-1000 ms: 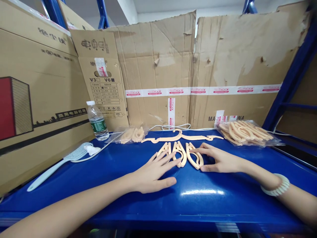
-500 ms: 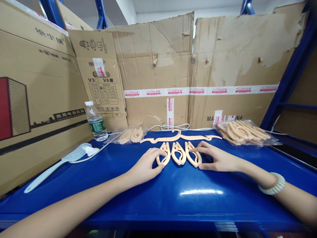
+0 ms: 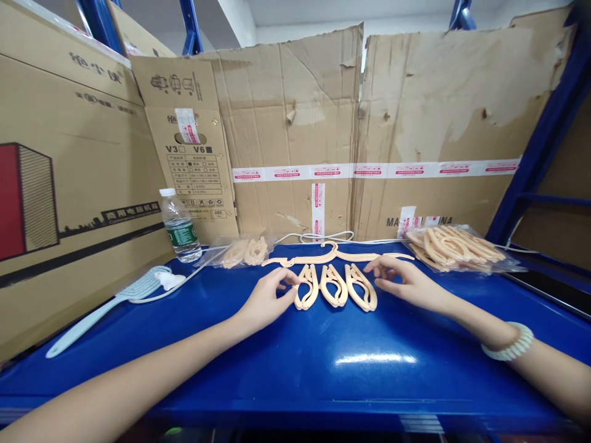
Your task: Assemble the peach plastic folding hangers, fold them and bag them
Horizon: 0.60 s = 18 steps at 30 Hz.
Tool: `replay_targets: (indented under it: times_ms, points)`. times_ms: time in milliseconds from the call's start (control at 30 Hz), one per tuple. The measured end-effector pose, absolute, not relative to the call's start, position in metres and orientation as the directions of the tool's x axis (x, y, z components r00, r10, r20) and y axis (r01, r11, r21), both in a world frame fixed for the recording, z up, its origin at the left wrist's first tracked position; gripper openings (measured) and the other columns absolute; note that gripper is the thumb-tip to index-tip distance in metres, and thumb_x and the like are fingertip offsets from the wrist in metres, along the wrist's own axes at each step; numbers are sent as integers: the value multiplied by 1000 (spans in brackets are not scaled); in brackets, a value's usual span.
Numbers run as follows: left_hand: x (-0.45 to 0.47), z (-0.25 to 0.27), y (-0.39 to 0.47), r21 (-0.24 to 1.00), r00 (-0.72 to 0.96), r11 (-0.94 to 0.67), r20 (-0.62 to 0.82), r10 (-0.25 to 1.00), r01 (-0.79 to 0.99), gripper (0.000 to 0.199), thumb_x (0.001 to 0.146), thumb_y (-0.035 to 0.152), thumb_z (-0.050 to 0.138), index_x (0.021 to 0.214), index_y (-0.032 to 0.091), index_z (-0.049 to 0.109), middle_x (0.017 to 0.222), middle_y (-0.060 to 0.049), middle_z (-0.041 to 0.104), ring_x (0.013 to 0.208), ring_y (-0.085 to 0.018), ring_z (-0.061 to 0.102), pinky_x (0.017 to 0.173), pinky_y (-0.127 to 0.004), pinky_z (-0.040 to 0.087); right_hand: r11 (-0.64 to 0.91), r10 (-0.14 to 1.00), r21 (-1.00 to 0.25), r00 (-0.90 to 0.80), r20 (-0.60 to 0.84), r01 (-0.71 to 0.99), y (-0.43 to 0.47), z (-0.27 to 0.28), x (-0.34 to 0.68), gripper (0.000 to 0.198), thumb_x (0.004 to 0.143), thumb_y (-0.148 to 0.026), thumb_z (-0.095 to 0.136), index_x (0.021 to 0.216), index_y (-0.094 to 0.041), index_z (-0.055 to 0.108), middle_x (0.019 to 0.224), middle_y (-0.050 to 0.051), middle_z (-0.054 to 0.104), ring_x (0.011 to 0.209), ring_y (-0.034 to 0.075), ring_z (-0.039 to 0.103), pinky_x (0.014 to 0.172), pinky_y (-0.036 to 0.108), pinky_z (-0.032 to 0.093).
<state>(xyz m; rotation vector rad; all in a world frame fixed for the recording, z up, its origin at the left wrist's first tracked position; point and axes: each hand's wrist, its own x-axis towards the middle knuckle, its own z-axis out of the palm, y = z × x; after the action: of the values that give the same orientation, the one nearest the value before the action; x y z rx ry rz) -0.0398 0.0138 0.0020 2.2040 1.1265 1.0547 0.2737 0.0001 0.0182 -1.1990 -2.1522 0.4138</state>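
Observation:
Three folded peach-coloured hangers lie side by side on the blue table: a left folded hanger (image 3: 313, 290), a middle folded hanger (image 3: 342, 292) and a right folded hanger (image 3: 370, 296). Behind them rests an unfolded hanger (image 3: 314, 256) with its hook pointing away from me. My left hand (image 3: 268, 298) is beside the left folded hanger, fingers curved and apart; whether the fingertips touch it I cannot tell. Just right of the right folded hanger, my right hand (image 3: 409, 280) hovers with spread, bent fingers and holds nothing. A bracelet circles my right wrist.
At the back right sits a clear bag of folded hangers (image 3: 455, 246); a smaller bag (image 3: 244, 251) is at the back left. A water bottle (image 3: 181, 227), a pale hairbrush (image 3: 106, 307) and a white cable (image 3: 318, 236) lie around. Cardboard walls (image 3: 286, 123) enclose the table (image 3: 295, 363).
My right hand has come off the right folded hanger and moved to the right. My left hand has shifted slightly left, its fingers easing off the left folded hanger. The hangers stay in place.

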Motion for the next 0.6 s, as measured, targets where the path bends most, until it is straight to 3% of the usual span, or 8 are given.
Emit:
replay_targets:
  times_ms: [167, 600]
  points:
    - [-42, 1, 23, 766, 291, -466, 369, 883, 443, 4, 70, 15, 54, 72, 17, 56, 73, -1, 62, 69, -15, 59, 65, -27, 47, 447, 894, -718, -240, 378, 534, 9, 14, 279, 20, 69, -29, 58, 87, -18, 55, 67, -2, 54, 62, 15, 51, 62, 30, 44]
    - [-43, -1, 25, 821, 302, -415, 311, 901, 392, 6, 67, 14, 56, 72, 17, 58, 70, 1, 63, 65, -14, 59, 63, -26, 45, 462, 886, -745, -281, 368, 480, 12, 10, 277, 16, 65, -20, 57, 79, -19, 51, 67, -3, 52, 57, 11, 47, 54, 25, 39]
